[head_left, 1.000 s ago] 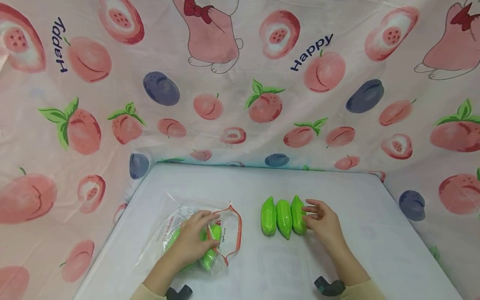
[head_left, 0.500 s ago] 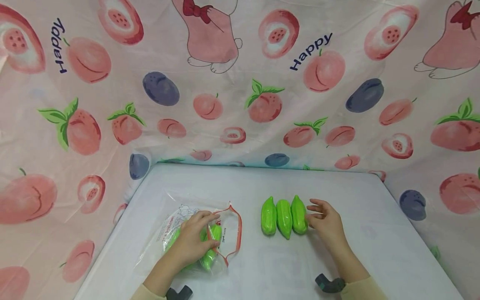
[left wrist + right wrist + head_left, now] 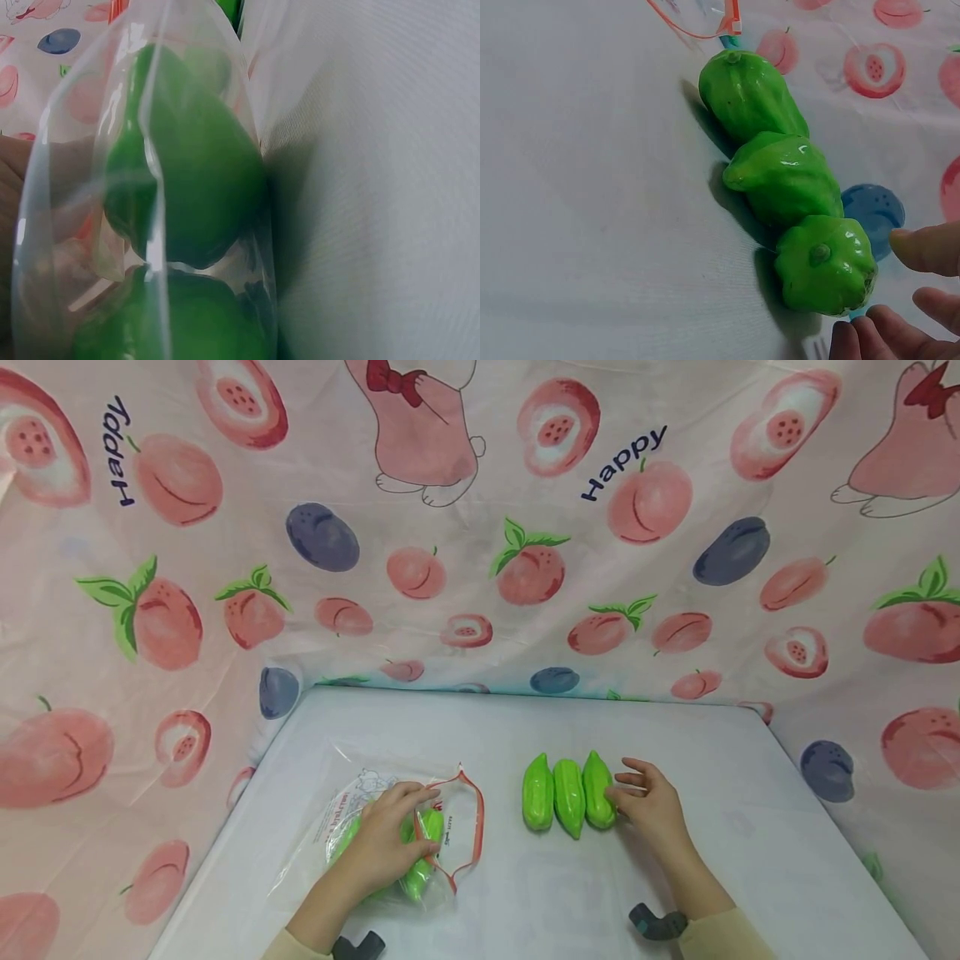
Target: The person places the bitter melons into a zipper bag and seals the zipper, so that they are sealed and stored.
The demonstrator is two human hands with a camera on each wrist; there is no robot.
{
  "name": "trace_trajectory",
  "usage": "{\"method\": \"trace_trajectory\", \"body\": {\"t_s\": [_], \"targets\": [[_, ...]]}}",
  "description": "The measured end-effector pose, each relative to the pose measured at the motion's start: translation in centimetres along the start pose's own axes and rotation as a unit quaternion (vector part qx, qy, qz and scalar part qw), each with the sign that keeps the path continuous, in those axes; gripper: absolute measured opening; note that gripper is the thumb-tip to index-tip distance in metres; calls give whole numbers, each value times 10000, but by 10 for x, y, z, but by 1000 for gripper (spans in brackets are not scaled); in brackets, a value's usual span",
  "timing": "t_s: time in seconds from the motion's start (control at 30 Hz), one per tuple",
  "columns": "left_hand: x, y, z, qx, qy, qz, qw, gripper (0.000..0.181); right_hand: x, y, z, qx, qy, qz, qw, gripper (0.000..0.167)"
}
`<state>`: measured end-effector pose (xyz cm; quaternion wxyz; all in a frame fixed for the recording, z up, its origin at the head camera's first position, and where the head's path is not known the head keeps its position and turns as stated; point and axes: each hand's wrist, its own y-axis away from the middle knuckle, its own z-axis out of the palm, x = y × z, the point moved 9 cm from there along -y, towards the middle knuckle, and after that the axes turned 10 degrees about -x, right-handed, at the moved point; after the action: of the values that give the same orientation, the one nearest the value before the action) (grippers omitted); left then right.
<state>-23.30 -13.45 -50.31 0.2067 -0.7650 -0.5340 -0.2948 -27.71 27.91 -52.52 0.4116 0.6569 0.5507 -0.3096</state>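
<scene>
My left hand (image 3: 386,843) rests over a clear plastic zip bag (image 3: 315,860) with an orange rim, its thumb and fingers spread apart beside the bag's mouth. Inside the bag lie shiny green ribbed fruits (image 3: 184,165), which look like unripe papayas; the hand partly covers them. Three more such green fruits, left (image 3: 537,793), middle (image 3: 568,797) and right (image 3: 598,792), lie side by side on the table. Beside the right one is my right hand (image 3: 651,806), with loosely bent fingers; its fingertips are close to that fruit or just touching it, and nothing is gripped.
A white-covered table (image 3: 570,902) extends beneath everything. Behind and at both sides hangs a pink cloth (image 3: 465,552) printed with fruit. Dark wrist-worn devices, left (image 3: 360,946) and right (image 3: 657,923), sit near the sleeves.
My right hand has drawn very slightly to the right, off the right-hand green fruit it overlapped earlier. The left hand, the bag and the row of fruits stay practically still.
</scene>
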Motion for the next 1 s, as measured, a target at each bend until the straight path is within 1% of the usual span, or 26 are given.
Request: {"method": "trace_trajectory", "body": {"t_s": [0.17, 0.37, 0.8, 1.0], "targets": [[1, 0, 0, -16, 2, 29, 10000, 79, 1, -3, 0, -30, 32, 6, 10000, 72], [1, 0, 0, -14, 33, 48, 10000, 78, 2, -3, 2, -67, 39, 101, 9999, 69], [-1, 1, 0, -20, -13, -7, 10000, 79, 2, -4, 3, -612, 345, 148, 9974, 72], [-1, 1, 1, -27, 9, 8, 10000, 79, 3, -3, 4, -684, 493, 155, 9963, 73]]}}
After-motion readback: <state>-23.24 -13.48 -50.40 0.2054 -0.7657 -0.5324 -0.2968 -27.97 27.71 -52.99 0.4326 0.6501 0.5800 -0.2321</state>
